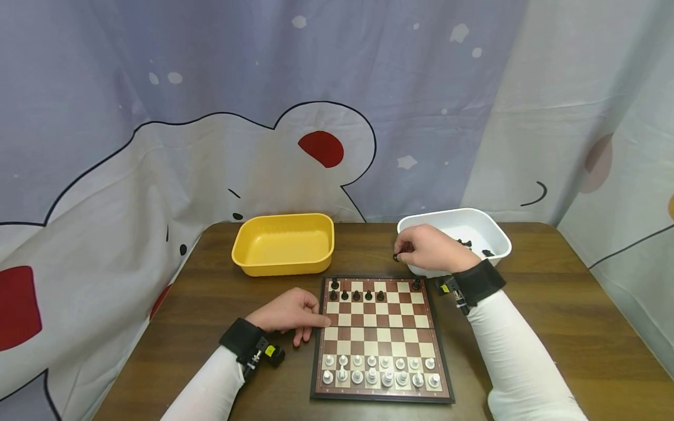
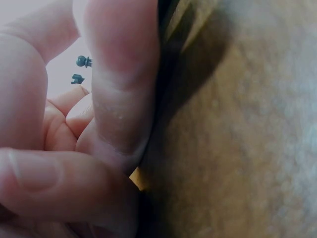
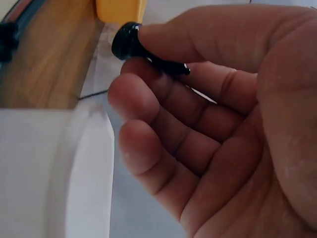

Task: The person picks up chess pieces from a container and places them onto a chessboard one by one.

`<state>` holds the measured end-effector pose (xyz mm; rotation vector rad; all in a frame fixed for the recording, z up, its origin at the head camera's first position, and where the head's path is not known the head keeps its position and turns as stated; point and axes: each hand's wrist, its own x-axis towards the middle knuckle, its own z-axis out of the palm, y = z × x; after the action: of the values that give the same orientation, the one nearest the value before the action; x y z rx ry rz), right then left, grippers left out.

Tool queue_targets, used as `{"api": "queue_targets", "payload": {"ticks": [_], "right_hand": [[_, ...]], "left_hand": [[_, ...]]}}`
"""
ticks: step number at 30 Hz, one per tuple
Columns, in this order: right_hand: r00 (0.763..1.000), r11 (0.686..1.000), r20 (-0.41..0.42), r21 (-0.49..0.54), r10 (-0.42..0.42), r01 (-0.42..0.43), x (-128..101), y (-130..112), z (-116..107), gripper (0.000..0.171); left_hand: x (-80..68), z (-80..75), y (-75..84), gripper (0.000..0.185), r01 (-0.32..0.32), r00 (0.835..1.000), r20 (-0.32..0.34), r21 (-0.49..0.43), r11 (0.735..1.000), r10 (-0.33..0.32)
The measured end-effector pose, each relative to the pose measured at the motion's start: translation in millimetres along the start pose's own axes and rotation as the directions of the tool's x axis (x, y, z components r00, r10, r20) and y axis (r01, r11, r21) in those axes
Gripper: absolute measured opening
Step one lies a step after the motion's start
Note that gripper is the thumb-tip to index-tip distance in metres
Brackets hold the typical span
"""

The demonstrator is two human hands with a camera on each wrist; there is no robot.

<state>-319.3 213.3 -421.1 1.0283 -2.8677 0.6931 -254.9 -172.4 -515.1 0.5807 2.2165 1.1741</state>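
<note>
Five small black pieces [image 1: 356, 295] stand in a row near the top of the chessboard [image 1: 376, 320], lower centre of the head view; two corner pieces [image 1: 416, 284] stand behind that row. White pieces [image 1: 371, 375] fill two rows at the board's bottom. The right hand [image 1: 429, 245] holds a black piece [image 1: 396, 257] above the board's upper right, in front of the white tub [image 1: 476, 225]. The left hand [image 1: 289, 313] rests at the board's left edge. The step looks like setting out black pieces; the next move likely calls for lowering this one onto a free square in the top two rows.

In the left wrist view, the fingers fill the left side, loosely bent; I cannot tell how firmly they press the board.

In the right wrist view, thumb and fingertips clamp the piece at upper centre, its base toward upper left, so it probably needs turning upright. Its type is unclear.
</note>
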Motion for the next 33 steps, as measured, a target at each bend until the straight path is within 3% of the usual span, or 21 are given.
{"api": "queue_targets", "payload": {"ticks": [9,15,24,33], "right_hand": [[0.989,1.000,0.151,-0.010,-0.001,0.002,4,-16,8,0.008],[0.975,1.000,0.219,-0.009,0.017,-0.016,4,-24,11,0.014],[0.943,0.996,0.330,0.056,0.047,-0.069,3,-26,17,0.019],[0.918,0.993,0.381,0.012,0.106,-0.119,4,-29,25,0.018]], "left_hand": [[1.1,0.3,-0.9,0.047,-0.004,1.000,-0.001,0.004,1.000,0.004],[1.7,-0.3,-1.7,0.047,0.005,1.000,0.005,-0.006,1.000,-0.005],[2.2,-0.5,-1.9,0.047,0.011,1.000,0.005,-0.003,1.000,-0.011],[1.5,-0.5,-0.7,0.047,0.007,1.000,0.008,0.002,1.000,-0.007]]}}
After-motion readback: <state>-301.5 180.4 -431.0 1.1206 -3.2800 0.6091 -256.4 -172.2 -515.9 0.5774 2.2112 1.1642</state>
